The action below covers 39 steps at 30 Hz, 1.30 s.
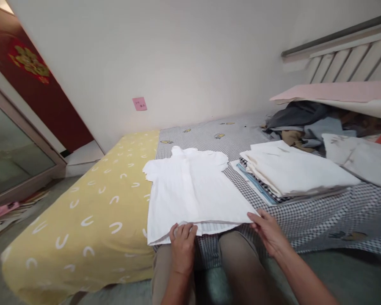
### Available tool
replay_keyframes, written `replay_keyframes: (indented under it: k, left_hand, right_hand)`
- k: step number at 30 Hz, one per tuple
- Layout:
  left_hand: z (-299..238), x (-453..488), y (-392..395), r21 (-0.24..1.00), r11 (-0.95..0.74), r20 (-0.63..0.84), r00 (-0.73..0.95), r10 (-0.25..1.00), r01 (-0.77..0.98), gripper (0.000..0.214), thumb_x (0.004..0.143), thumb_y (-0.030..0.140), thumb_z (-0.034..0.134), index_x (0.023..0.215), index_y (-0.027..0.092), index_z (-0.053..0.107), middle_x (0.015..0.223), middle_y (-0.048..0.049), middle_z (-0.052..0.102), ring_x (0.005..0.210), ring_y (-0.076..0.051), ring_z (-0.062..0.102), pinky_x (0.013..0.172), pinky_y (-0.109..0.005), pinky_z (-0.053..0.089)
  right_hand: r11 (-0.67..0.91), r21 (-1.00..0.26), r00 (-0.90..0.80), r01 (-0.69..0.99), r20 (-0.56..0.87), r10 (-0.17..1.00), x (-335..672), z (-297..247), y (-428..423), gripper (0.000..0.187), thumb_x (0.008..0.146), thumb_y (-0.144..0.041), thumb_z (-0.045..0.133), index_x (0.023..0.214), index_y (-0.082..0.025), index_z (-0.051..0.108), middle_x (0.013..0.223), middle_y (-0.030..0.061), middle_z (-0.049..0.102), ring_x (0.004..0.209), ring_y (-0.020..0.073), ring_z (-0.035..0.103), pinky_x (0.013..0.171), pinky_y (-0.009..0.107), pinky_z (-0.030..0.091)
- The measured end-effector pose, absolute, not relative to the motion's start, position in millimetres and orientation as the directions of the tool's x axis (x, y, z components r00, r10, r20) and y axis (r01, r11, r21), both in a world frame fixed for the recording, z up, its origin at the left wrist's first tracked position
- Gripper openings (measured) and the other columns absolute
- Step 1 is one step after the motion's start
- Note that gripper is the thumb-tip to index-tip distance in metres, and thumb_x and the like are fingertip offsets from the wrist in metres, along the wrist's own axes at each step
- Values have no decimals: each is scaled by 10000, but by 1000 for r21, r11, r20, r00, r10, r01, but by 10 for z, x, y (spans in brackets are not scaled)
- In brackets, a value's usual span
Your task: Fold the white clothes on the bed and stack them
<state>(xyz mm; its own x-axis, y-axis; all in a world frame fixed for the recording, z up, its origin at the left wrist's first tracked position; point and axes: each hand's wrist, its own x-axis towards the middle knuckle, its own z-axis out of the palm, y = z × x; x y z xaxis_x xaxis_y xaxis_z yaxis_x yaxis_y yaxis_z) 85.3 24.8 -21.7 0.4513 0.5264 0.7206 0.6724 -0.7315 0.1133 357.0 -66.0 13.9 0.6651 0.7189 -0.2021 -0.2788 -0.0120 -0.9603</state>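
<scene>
Our left grip (183,248) is curled over the near hem of a white shirt (193,190), its fingers (186,231) bent down onto the cloth (whether they pinch it, we cannot tell). Our right grip (268,233) is spread, its fingertips (252,217) touching the hem's other corner. The shirt lies flat, collar away from us, on a bed across the join of a yellow sheet (82,228) and a checked sheet (311,216), its near edge reaching our knees (238,258). Just beside it sits a stack of folded clothes (292,169), and beyond that a heap of crumpled clothes (305,123) lies under a pink board (333,93). A pink note (139,103) is stuck on the wall (178,55).
</scene>
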Motion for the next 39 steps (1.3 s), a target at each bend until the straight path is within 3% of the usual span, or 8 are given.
replay_keyframes:
  k: [4, 10, 14, 19, 22, 28, 34, 39]
  left_hand:
    - [-223, 857, 230, 83, -724, 708, 471, 527, 685, 344, 893, 43, 557, 1102, 291, 674, 1023, 10, 766, 969, -188, 669, 1043, -450, 365]
    - [-124, 795, 80, 59, -758, 626, 567, 535, 650, 331, 902, 141, 586, 1208, 259, 631, 1146, -36, 732, 1083, -219, 634, 1124, -505, 318]
    - [-34, 667, -18, 153, -875, 647, 623, 440, 460, 141, 944, 223, 525, 941, 249, 663, 840, 12, 723, 889, -167, 650, 1155, -469, 303]
    - [-39, 586, 89, 100, -733, 793, 391, 468, 673, 261, 925, 128, 515, 1123, 216, 659, 1143, -79, 740, 1130, -214, 632, 1109, -437, 326]
    - [-126, 601, 168, 15, -694, 725, 471, 503, 719, 373, 910, 153, 563, 1254, 283, 629, 1347, -79, 669, 1304, -261, 549, 1150, -492, 270]
    - [-258, 571, 186, 31, -719, 671, 518, 530, 694, 239, 923, 149, 549, 1099, 259, 669, 1222, -40, 730, 1166, -222, 627, 1155, -467, 281]
    - [-58, 415, 200, 232, -592, 763, 233, 603, 771, 259, 978, 117, 421, 868, 224, 631, 777, 18, 712, 759, -151, 654, 1092, -426, 333]
    - [191, 506, 604, 189, -601, 807, 227, 546, 776, 339, 970, 146, 450, 1252, 222, 622, 1296, -101, 698, 1260, -223, 598, 1203, -513, 217]
  right_hand:
    - [23, -993, 758, -113, -72, 648, 3606, 156, -630, 419, 568, -449, 766, 716, -266, 419, 514, -111, 398, 458, 100, 373, 461, 244, 291]
    - [-144, -987, 886, 75, -1, 464, 3855, -164, -813, 405, 529, -367, 629, 901, -256, 516, 528, -106, 419, 466, 144, 409, 491, 288, 314]
    - [-242, -961, 926, 136, 36, 375, 4037, -324, -1040, 400, 558, -379, 595, 929, -232, 570, 596, -68, 480, 522, 167, 454, 545, 319, 359]
    - [-208, -888, 814, 409, 253, 523, 3880, -125, -932, 320, 678, -443, 543, 877, -222, 663, 849, 57, 638, 776, 237, 586, 732, 389, 461]
    - [-48, -797, 611, 602, 421, 670, 3566, 170, -648, 280, 799, -438, 509, 867, -240, 696, 959, 91, 645, 942, 265, 604, 848, 422, 481]
    - [-73, -475, 291, 877, 404, 868, 3296, 242, -312, 361, 930, -444, 430, 1102, -327, 725, 1348, 72, 632, 1282, 330, 520, 1068, 591, 335]
    - [-302, -471, 465, 829, 280, 840, 3719, -46, -335, 381, 914, -462, 386, 984, -279, 712, 1277, 89, 692, 1209, 334, 592, 965, 559, 440]
    - [-280, -471, 486, 836, 401, 777, 3448, 319, 182, 365, 897, -395, 418, 1090, -278, 705, 1401, 113, 588, 1251, 349, 562, 996, 596, 423]
